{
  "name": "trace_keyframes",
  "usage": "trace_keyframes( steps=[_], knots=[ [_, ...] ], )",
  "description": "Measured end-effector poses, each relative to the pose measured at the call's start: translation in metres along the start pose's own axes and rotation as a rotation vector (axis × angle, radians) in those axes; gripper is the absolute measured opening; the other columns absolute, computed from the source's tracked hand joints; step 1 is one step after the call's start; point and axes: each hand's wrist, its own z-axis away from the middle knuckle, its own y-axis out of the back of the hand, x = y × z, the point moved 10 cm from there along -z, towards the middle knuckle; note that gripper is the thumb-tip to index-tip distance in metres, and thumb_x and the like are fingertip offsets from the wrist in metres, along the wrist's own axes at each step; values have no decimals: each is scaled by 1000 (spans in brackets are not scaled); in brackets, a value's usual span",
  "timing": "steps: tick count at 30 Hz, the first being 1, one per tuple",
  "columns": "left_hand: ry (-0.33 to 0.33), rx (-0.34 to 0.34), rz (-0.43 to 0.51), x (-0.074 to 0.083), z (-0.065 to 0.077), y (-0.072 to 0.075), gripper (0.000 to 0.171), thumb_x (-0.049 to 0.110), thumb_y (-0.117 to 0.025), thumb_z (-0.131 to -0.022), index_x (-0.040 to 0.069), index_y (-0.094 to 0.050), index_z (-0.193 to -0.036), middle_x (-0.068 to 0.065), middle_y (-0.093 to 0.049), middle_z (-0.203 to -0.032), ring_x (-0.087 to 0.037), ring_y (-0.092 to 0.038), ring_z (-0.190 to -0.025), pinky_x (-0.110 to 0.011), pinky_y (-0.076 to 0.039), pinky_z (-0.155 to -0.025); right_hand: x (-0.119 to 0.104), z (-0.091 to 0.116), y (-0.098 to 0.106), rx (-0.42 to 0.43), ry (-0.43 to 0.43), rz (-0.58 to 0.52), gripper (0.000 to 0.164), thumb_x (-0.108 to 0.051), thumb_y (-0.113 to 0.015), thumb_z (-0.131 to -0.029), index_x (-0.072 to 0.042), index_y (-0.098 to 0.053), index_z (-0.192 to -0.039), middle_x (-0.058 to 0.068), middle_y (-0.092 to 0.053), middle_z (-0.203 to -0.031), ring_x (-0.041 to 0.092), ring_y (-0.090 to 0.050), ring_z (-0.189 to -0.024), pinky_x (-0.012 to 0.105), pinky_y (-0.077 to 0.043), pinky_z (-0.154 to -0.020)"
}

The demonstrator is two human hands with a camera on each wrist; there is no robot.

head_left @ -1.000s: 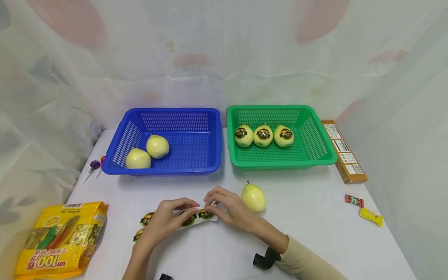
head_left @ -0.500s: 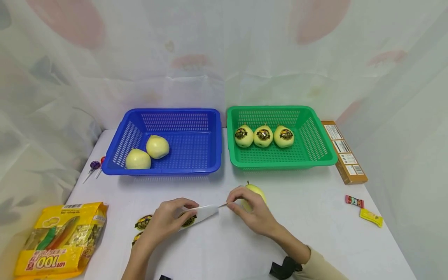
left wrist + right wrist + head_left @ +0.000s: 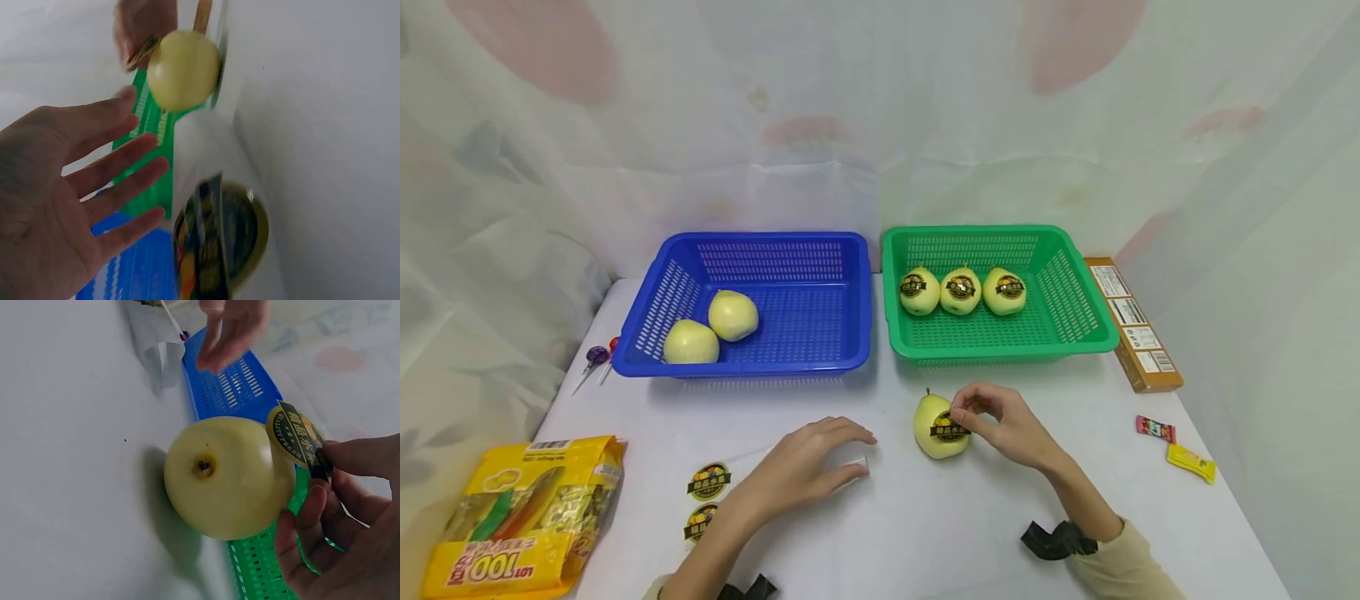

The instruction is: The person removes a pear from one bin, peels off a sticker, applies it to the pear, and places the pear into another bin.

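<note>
A pale yellow pear point(image 3: 931, 448) stands on the white table in front of the green basket. My right hand point(image 3: 1003, 429) pinches a black-and-gold round sticker point(image 3: 294, 437) by its edge, between thumb and fingertips. In the right wrist view the sticker's far side lies right at the pear's skin. My left hand point(image 3: 805, 467) hovers with spread, relaxed fingers over a white sticker sheet point(image 3: 741, 467), holding nothing. Several matching stickers point(image 3: 709, 481) show on the sheet; my left hand and forearm hide part of it.
Behind are a blue basket point(image 3: 805, 364) with two plain pears point(image 3: 733, 315) and a green basket point(image 3: 1000, 352) with three stickered pears point(image 3: 960, 292). A yellow snack bag point(image 3: 512, 525) and lollipops point(image 3: 597, 356) lie left. A brown box point(image 3: 1135, 325) and small wrapped candies point(image 3: 1191, 462) lie right.
My right hand has peeled a sticker off the sheet and moved right with it to the pear. My left hand has let go of the sheet, which now lies flatter, and its fingers have spread.
</note>
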Motion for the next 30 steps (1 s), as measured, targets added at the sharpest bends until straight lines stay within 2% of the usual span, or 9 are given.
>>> trace_keyframes(
  steps=[5,9,12,17,24,30],
  knots=[
    [-40,-45,98,13,-32,-21,53,29,-80,-100,16,-64,-148,2,-65,-152,-18,-63,-143,-42,-57,-119,1,-6,-5,-35,6,21,8,-9,-70,-105,-11,-74,-112,4,-76,-102,7,-67,-90,25,-60,-86],
    [-65,-19,103,20,-53,-36,63,27,-83,-98,9,-58,-153,-5,-59,-160,-23,-58,-149,-42,-53,-124,-3,-10,-11,-29,55,46,10,-6,-72,-104,-9,-74,-112,5,-77,-101,5,-65,-86,25,-62,-83],
    [-62,-1,103,21,-62,-44,69,28,-86,-95,8,-57,-154,-7,-58,-161,-24,-57,-150,-41,-51,-126,-4,-10,-15,-19,81,41,11,-4,-72,-103,-8,-74,-113,6,-77,-101,3,-65,-87,25,-63,-80],
    [-44,-12,123,20,-68,-50,73,29,-89,-92,10,-57,-155,-6,-58,-162,-24,-57,-151,-41,-49,-127,-1,-9,-19,-38,56,-29,10,-4,-70,-105,-6,-72,-114,10,-75,-105,3,-67,-92,25,-63,-79],
    [-50,-9,145,21,-70,-49,71,27,-90,-91,8,-60,-152,-9,-60,-160,-25,-59,-149,-42,-51,-125,3,-5,-18,-81,28,-120,10,-4,-65,-108,-3,-70,-116,14,-73,-106,5,-66,-94,24,-61,-81],
    [-48,-10,156,22,-71,-49,71,27,-91,-91,6,-61,-152,-10,-61,-159,-26,-59,-149,-42,-51,-126,4,-4,-17,-20,50,-56,9,-3,-68,-106,-7,-71,-113,10,-74,-104,4,-65,-92,23,-62,-81]
  ],
)
